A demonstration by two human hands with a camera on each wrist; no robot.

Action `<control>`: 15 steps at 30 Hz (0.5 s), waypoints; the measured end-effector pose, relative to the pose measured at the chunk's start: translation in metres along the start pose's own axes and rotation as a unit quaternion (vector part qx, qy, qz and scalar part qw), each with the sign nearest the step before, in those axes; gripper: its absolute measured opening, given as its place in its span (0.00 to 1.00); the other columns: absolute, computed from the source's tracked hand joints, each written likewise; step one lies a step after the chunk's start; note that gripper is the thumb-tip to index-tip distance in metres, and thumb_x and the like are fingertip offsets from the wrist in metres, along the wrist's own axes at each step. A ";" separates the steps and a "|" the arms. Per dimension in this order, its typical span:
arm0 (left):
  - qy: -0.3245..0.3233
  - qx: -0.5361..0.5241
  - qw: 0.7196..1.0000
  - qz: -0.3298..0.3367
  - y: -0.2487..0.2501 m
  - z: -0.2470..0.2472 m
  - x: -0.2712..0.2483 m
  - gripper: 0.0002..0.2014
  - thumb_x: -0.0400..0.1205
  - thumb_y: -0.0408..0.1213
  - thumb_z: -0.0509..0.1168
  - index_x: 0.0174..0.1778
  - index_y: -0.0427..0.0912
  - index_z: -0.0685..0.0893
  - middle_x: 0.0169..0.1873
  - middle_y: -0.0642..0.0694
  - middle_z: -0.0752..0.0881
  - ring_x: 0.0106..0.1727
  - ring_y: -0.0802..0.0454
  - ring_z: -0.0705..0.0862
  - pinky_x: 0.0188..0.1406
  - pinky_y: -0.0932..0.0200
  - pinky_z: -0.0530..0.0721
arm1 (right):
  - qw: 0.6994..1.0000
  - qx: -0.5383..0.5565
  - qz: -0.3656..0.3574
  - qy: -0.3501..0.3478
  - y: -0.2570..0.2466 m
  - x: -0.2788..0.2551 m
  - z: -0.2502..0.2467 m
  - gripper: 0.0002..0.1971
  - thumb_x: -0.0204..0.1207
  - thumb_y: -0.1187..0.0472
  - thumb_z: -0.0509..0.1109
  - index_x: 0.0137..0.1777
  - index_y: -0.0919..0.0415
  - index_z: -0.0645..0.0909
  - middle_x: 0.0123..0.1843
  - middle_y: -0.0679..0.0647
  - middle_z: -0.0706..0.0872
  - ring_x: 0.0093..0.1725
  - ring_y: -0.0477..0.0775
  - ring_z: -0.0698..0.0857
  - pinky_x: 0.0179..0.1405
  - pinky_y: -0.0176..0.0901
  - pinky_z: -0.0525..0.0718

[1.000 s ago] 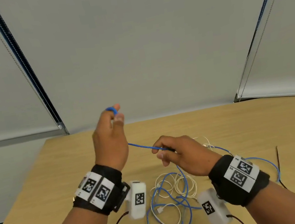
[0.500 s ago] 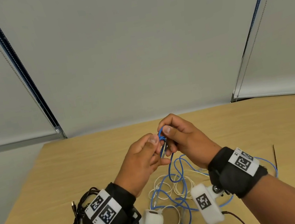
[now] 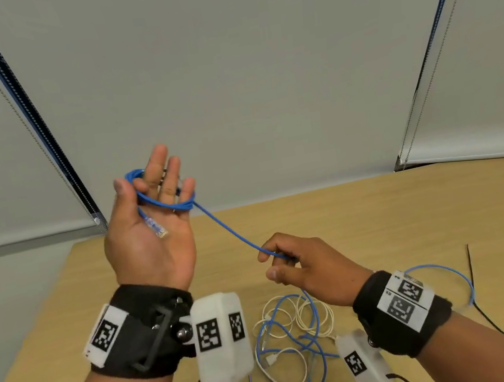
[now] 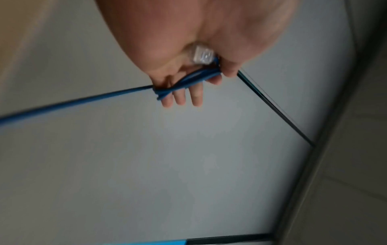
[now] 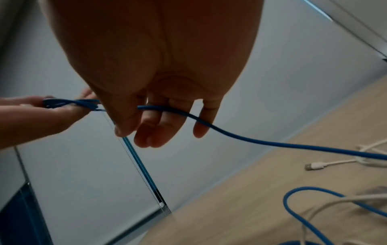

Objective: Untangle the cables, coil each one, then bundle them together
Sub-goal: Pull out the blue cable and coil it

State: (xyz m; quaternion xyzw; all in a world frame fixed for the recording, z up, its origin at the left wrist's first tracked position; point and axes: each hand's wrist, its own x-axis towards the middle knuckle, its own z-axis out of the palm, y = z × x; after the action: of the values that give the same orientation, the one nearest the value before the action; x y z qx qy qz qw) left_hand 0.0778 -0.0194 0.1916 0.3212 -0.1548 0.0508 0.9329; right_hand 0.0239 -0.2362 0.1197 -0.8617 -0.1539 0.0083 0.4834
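My left hand [image 3: 150, 188] is raised with its palm toward me. A blue cable [image 3: 230, 231] is looped several times round its straight fingers, and thumb and index finger pinch the loops. The clear plug [image 3: 157, 227] lies on the palm and also shows in the left wrist view [image 4: 202, 55]. From the loops the blue cable runs taut, down and right, to my right hand [image 3: 273, 264], which pinches it between thumb and fingers [image 5: 146, 122]. The slack falls to the table [image 3: 382, 219], tangled with a white cable [image 3: 314, 313].
The white cable's USB plug [image 5: 314, 166] lies on the wood beside blue loops [image 5: 293, 195]. A thin black cable [image 3: 472, 270] runs along the table's right side. Grey blinds hang behind the table's far edge.
Half a second ago both hands met over the table. Now my left hand has risen to the left and turned palm-up, while the right has dropped rightward, stretching the blue cable between them.
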 end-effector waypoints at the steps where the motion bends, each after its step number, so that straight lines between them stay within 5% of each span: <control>1: 0.024 0.058 0.998 0.028 -0.003 -0.004 0.001 0.16 0.90 0.47 0.54 0.38 0.48 0.75 0.71 0.43 0.85 0.73 0.47 0.83 0.71 0.45 0.77 | 1.000 -0.014 -0.005 -0.005 -0.002 0.000 0.001 0.08 0.82 0.59 0.73 0.59 0.51 0.83 0.43 0.56 0.88 0.43 0.52 0.86 0.53 0.51 0.86; 2: 0.045 0.149 0.986 0.054 -0.009 -0.007 0.000 0.13 0.89 0.44 0.56 0.38 0.48 0.74 0.70 0.45 0.86 0.70 0.51 0.84 0.69 0.47 0.78 | 1.000 -0.017 -0.010 -0.007 -0.004 0.000 0.001 0.08 0.82 0.59 0.72 0.60 0.51 0.84 0.43 0.54 0.89 0.44 0.52 0.86 0.53 0.50 0.86; 4: 0.045 0.406 0.909 0.081 -0.026 -0.016 -0.007 0.11 0.88 0.42 0.58 0.38 0.54 0.74 0.69 0.55 0.86 0.58 0.58 0.86 0.64 0.51 0.78 | 1.000 0.002 -0.017 -0.008 -0.011 0.001 0.000 0.06 0.83 0.60 0.71 0.58 0.54 0.86 0.43 0.53 0.90 0.43 0.51 0.89 0.51 0.46 0.88; 6: -0.033 0.558 0.828 0.033 -0.043 -0.026 -0.016 0.11 0.89 0.40 0.59 0.41 0.56 0.79 0.63 0.64 0.87 0.56 0.65 0.85 0.62 0.55 0.80 | 0.999 0.010 -0.030 0.004 -0.018 0.003 -0.004 0.04 0.84 0.60 0.71 0.53 0.57 0.87 0.42 0.53 0.90 0.40 0.50 0.89 0.46 0.44 0.89; 7: -0.075 0.570 0.818 -0.006 -0.049 -0.030 -0.021 0.11 0.89 0.41 0.59 0.41 0.55 0.81 0.56 0.67 0.89 0.52 0.69 0.85 0.56 0.55 0.81 | 0.999 0.012 -0.039 0.019 -0.020 0.005 -0.006 0.04 0.84 0.61 0.71 0.51 0.58 0.87 0.42 0.52 0.89 0.39 0.51 0.89 0.45 0.43 0.88; 9: -0.140 0.542 0.825 -0.076 -0.057 -0.032 -0.032 0.14 0.88 0.44 0.58 0.37 0.54 0.82 0.38 0.65 0.90 0.39 0.67 0.84 0.44 0.53 0.76 | 0.997 0.035 -0.048 0.054 -0.021 0.008 -0.010 0.03 0.83 0.63 0.71 0.50 0.59 0.87 0.46 0.55 0.87 0.42 0.56 0.89 0.44 0.43 0.88; 11: -0.174 0.483 0.844 -0.153 -0.061 -0.031 -0.041 0.17 0.87 0.47 0.54 0.39 0.51 0.84 0.34 0.52 0.91 0.43 0.54 0.88 0.46 0.47 0.79 | 0.993 0.083 -0.038 0.081 -0.020 0.009 -0.010 0.02 0.83 0.66 0.71 0.51 0.60 0.84 0.53 0.57 0.86 0.44 0.64 0.88 0.44 0.46 0.88; 13: -0.167 0.392 0.875 -0.232 -0.061 -0.029 -0.048 0.21 0.90 0.49 0.52 0.41 0.42 0.84 0.30 0.38 0.87 0.48 0.38 0.91 0.54 0.41 0.81 | 0.989 0.124 -0.025 0.081 -0.018 0.009 -0.007 0.03 0.83 0.67 0.70 0.52 0.59 0.82 0.58 0.55 0.87 0.41 0.59 0.86 0.42 0.46 0.87; 15: -0.146 0.310 0.899 -0.274 -0.059 -0.028 -0.051 0.23 0.91 0.51 0.53 0.41 0.39 0.83 0.27 0.36 0.80 0.41 0.34 0.89 0.50 0.47 0.85 | 0.985 0.154 -0.020 0.079 -0.015 0.009 -0.005 0.03 0.85 0.66 0.68 0.52 0.58 0.82 0.55 0.54 0.88 0.36 0.49 0.82 0.38 0.43 0.83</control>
State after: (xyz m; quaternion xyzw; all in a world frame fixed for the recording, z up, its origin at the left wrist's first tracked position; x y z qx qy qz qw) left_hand 0.0483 -0.0485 0.1196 0.6275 -0.1719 -0.2085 0.7302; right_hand 0.0295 -0.2308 0.1364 -0.7718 -0.1294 -0.0459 0.6209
